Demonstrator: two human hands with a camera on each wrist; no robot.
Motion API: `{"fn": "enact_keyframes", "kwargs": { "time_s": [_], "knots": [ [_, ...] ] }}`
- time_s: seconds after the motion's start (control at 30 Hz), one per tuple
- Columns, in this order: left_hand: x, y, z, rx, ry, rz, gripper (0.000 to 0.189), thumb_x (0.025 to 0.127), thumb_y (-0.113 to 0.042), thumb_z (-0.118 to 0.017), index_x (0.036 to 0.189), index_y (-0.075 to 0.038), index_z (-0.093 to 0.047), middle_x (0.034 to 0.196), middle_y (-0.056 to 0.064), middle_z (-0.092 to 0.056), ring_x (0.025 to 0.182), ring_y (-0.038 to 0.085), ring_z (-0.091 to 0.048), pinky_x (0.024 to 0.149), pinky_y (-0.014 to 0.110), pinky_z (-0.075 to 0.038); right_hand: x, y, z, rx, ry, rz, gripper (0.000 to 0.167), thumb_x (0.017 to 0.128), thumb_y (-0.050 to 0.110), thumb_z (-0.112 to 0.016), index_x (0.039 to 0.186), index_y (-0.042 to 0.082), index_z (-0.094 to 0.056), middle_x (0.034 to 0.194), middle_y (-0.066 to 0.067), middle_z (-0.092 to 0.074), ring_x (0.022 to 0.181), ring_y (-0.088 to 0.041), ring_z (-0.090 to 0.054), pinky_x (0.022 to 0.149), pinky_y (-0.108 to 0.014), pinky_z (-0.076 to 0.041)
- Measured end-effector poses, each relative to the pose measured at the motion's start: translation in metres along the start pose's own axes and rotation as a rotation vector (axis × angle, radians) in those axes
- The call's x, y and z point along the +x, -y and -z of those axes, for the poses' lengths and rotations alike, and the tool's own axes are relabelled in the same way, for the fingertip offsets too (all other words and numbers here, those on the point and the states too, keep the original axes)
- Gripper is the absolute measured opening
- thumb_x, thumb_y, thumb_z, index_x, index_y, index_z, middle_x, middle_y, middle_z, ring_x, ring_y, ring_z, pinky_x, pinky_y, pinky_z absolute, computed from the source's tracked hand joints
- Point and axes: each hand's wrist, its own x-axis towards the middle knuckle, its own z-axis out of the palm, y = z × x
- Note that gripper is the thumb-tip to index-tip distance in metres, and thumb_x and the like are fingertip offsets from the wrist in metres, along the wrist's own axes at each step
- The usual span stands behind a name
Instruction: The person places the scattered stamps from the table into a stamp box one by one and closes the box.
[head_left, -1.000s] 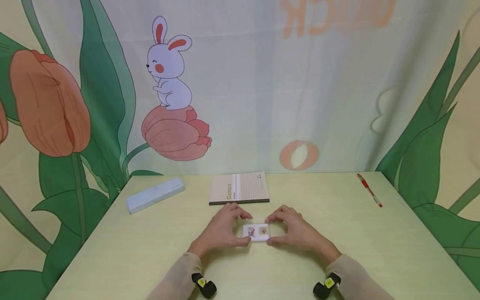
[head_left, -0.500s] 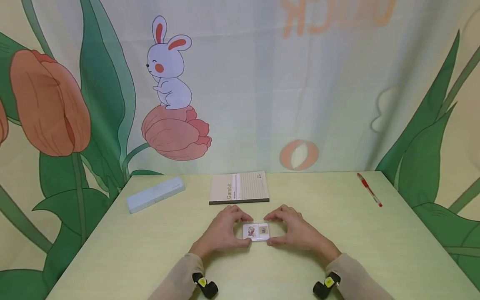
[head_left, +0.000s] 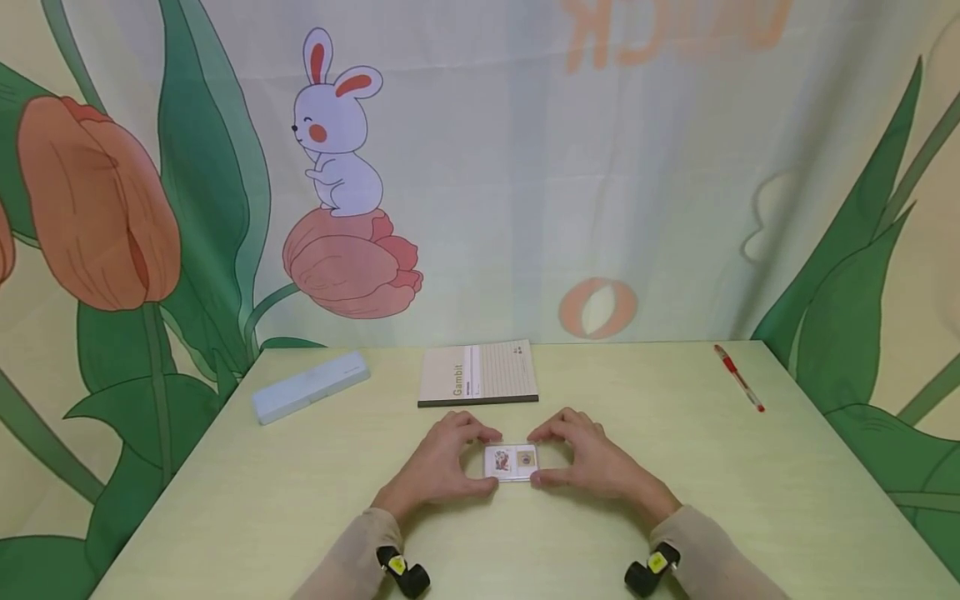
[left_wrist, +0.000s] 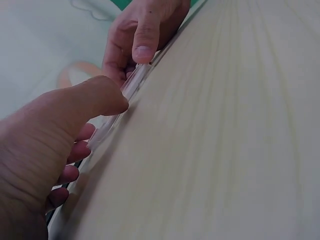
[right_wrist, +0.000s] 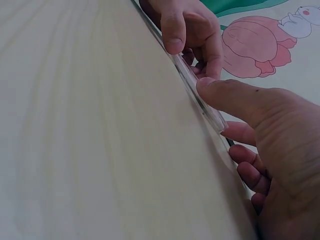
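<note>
A small flat clear plastic case (head_left: 512,462) with a white inside and two little coloured pictures lies level between the hands in the head view. My left hand (head_left: 442,458) pinches its left end, thumb at the near edge and fingertips at the far edge. The right hand (head_left: 592,457) pinches the right end the same way. Seen from the left wrist, the thin case (left_wrist: 104,132) is edge-on, low over the table. In the right wrist view, the right thumb (right_wrist: 227,97) presses on the edge of the case (right_wrist: 192,82). The fingertips behind it are partly hidden.
Behind the hands lies a beige notebook (head_left: 498,375) marked "Gambit". A pale blue oblong box (head_left: 311,387) sits at the back left of the table (head_left: 525,550). Far right is a red pen (head_left: 738,377). A printed curtain (head_left: 480,167) hangs behind the table.
Both hands stay at the two ends of the case with only slight shifts. The right thumb has moved a little left onto its near corner. The case's clear rim shows more plainly.
</note>
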Motion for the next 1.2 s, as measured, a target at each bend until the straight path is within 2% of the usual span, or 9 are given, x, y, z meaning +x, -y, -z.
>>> {"fn": "enact_keyframes", "kwargs": {
  "time_s": [0.13, 0.27, 0.5, 0.87, 1.2],
  "knots": [
    [-0.0061, 0.0093, 0.0015, 0.006, -0.028, -0.001, 0.061, 0.080, -0.046, -0.094, 0.135, -0.024, -0.078, 0.122, -0.008, -0.066, 0.121, 0.015, -0.054, 0.110, 0.045, -0.046, -0.0005, -0.0007, -0.0005, -0.003, -0.004, -0.006, 0.052, 0.085, 0.046, -0.097, 0.128, 0.025, -0.077, 0.128, 0.006, -0.063, 0.127, -0.023, -0.054, 0.111, -0.055, -0.033],
    [-0.0094, 0.0123, 0.0033, -0.009, -0.040, 0.006, 0.057, 0.080, -0.044, -0.095, 0.131, -0.023, -0.080, 0.121, -0.006, -0.066, 0.119, 0.015, -0.053, 0.109, 0.046, -0.046, -0.0007, -0.0027, -0.0001, 0.003, -0.006, -0.006, 0.053, 0.084, 0.046, -0.098, 0.128, 0.026, -0.077, 0.129, 0.007, -0.063, 0.127, -0.023, -0.054, 0.112, -0.055, -0.034],
    [-0.0092, 0.0068, 0.0030, -0.028, -0.040, 0.022, 0.053, 0.081, -0.043, -0.094, 0.128, -0.024, -0.080, 0.118, -0.004, -0.065, 0.117, 0.017, -0.052, 0.106, 0.048, -0.042, -0.0006, -0.0045, 0.0015, 0.001, -0.003, 0.002, 0.055, 0.083, 0.045, -0.099, 0.129, 0.025, -0.076, 0.130, 0.006, -0.063, 0.127, -0.023, -0.054, 0.112, -0.056, -0.034],
    [-0.0101, 0.0037, 0.0033, -0.051, -0.033, 0.057, 0.049, 0.080, -0.044, -0.096, 0.123, -0.026, -0.080, 0.119, -0.006, -0.064, 0.119, 0.017, -0.051, 0.109, 0.049, -0.042, -0.0005, -0.0057, 0.0003, 0.015, 0.002, 0.008, 0.056, 0.083, 0.044, -0.100, 0.129, 0.026, -0.075, 0.130, 0.005, -0.063, 0.127, -0.023, -0.054, 0.112, -0.057, -0.033],
    [-0.0115, 0.0037, 0.0046, -0.038, -0.039, 0.048, 0.052, 0.080, -0.050, -0.098, 0.124, -0.028, -0.081, 0.118, -0.007, -0.064, 0.118, 0.016, -0.051, 0.107, 0.047, -0.042, 0.0022, -0.0051, 0.0000, 0.014, 0.008, 0.013, 0.052, 0.082, 0.043, -0.100, 0.126, 0.027, -0.077, 0.128, 0.007, -0.063, 0.128, -0.024, -0.053, 0.113, -0.058, -0.033]
  ]
}}
